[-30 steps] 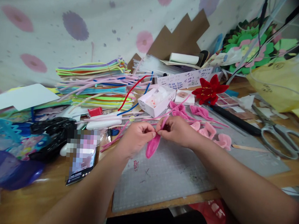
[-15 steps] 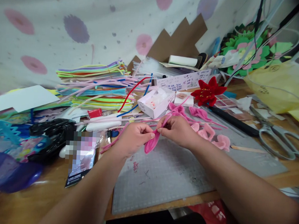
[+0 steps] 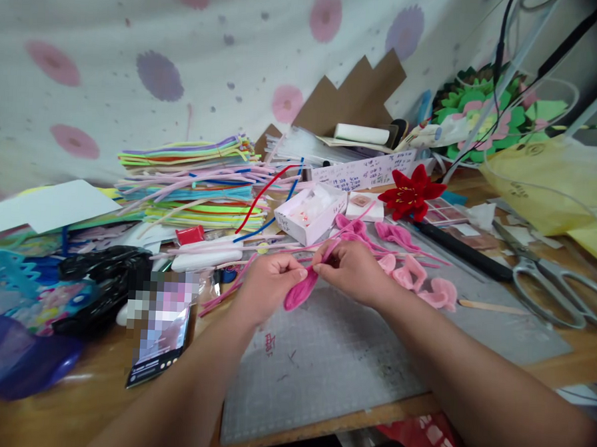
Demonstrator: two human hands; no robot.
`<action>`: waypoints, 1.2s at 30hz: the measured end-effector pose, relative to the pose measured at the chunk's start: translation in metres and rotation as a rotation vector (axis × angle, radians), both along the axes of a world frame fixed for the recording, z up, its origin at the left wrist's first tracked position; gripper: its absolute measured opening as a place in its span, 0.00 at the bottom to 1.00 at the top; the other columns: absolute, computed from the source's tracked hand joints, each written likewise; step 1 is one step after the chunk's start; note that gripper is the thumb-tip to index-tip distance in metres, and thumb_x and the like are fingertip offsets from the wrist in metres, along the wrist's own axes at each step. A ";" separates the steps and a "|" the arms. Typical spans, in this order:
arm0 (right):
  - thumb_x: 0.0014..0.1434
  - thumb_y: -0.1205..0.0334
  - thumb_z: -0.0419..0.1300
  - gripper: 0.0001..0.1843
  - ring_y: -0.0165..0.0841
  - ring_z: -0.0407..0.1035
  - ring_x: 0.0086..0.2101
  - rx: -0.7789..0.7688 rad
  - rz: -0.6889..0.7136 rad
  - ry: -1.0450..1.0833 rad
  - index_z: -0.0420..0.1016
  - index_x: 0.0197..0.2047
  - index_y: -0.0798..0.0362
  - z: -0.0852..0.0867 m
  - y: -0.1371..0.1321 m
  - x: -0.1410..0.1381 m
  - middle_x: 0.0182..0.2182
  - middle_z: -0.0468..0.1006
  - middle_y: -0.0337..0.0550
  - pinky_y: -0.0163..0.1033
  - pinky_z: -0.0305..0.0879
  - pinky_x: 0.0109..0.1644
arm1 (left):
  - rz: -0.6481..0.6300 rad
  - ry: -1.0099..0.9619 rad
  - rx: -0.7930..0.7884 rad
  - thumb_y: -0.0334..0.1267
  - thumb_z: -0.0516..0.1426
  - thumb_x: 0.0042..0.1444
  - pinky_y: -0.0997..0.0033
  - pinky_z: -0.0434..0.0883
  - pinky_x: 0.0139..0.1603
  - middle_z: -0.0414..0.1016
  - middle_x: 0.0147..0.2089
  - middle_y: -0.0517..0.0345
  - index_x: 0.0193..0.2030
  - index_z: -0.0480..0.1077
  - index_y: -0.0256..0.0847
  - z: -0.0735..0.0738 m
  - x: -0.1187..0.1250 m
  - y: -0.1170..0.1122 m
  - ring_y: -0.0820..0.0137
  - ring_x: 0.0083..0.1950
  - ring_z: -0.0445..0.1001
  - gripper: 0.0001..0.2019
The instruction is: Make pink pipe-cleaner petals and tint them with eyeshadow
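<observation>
Between my hands is a bright pink pipe-cleaner petal (image 3: 299,294), its rounded end pointing down toward me. My left hand (image 3: 270,282) pinches it at the middle with thumb and forefinger. My right hand (image 3: 345,268) is closed on its upper, stem side, close beside the left fingertips. A pink stem end sticks up past the right fingers. Just beyond the right hand lie more bright pink petals (image 3: 396,235) with long stems, and pale pink curled petals (image 3: 437,294) rest to its right. All this is above a grey cutting mat (image 3: 331,365).
Stacks of coloured pipe cleaners (image 3: 190,191) stand at the back left. A small white box (image 3: 309,217) sits behind my hands. Large scissors (image 3: 546,276) and a red pipe-cleaner flower (image 3: 411,193) lie to the right. A phone (image 3: 159,339) and a black plastic bag (image 3: 108,280) are on the left.
My view has tilted up slightly, so the table things sit a little lower. Both hands still grip the petal, and the right fingers have shifted slightly around its stem side.
</observation>
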State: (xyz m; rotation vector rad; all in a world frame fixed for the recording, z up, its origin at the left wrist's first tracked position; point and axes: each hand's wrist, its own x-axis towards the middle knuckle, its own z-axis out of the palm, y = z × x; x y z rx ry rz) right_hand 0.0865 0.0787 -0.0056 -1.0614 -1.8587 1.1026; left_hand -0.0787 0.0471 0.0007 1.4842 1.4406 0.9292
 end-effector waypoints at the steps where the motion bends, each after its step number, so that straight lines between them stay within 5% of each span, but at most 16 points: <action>1: 0.47 0.74 0.55 0.06 0.25 0.60 0.22 0.012 0.009 -0.020 0.71 0.25 0.56 0.000 0.000 0.001 0.20 0.68 0.35 0.30 0.55 0.24 | -0.025 0.091 0.037 0.37 0.57 0.48 0.74 0.56 0.24 0.64 0.18 0.66 0.21 0.68 0.38 0.002 -0.001 0.000 0.76 0.22 0.59 0.09; 7: 0.46 0.74 0.55 0.07 0.27 0.64 0.23 0.038 0.063 -0.103 0.71 0.24 0.55 0.000 0.003 0.003 0.20 0.71 0.36 0.32 0.58 0.26 | -0.156 0.419 0.122 0.37 0.54 0.51 0.74 0.58 0.27 0.68 0.20 0.64 0.20 0.68 0.40 0.006 -0.008 0.002 0.73 0.25 0.64 0.11; 20: 0.47 0.75 0.56 0.07 0.27 0.64 0.23 0.021 0.020 -0.107 0.72 0.24 0.55 0.001 0.006 0.006 0.21 0.72 0.37 0.33 0.58 0.26 | -0.279 0.127 -0.116 0.32 0.56 0.46 0.75 0.59 0.25 0.67 0.23 0.64 0.29 0.70 0.38 0.002 -0.015 0.006 0.76 0.24 0.63 0.03; 31: 0.46 0.75 0.55 0.08 0.26 0.63 0.22 0.013 0.021 -0.141 0.72 0.24 0.56 0.003 0.005 0.004 0.20 0.71 0.36 0.32 0.57 0.26 | -0.170 0.185 -0.045 0.29 0.53 0.43 0.76 0.59 0.24 0.68 0.24 0.64 0.30 0.69 0.39 -0.005 -0.015 0.008 0.75 0.24 0.65 0.06; 36: 0.47 0.74 0.55 0.07 0.26 0.61 0.22 -0.029 0.031 -0.071 0.71 0.24 0.56 0.002 0.006 0.006 0.20 0.69 0.35 0.31 0.56 0.25 | -0.194 0.164 -0.018 0.34 0.55 0.49 0.75 0.60 0.25 0.69 0.24 0.63 0.31 0.70 0.39 -0.007 -0.016 0.007 0.74 0.25 0.65 0.04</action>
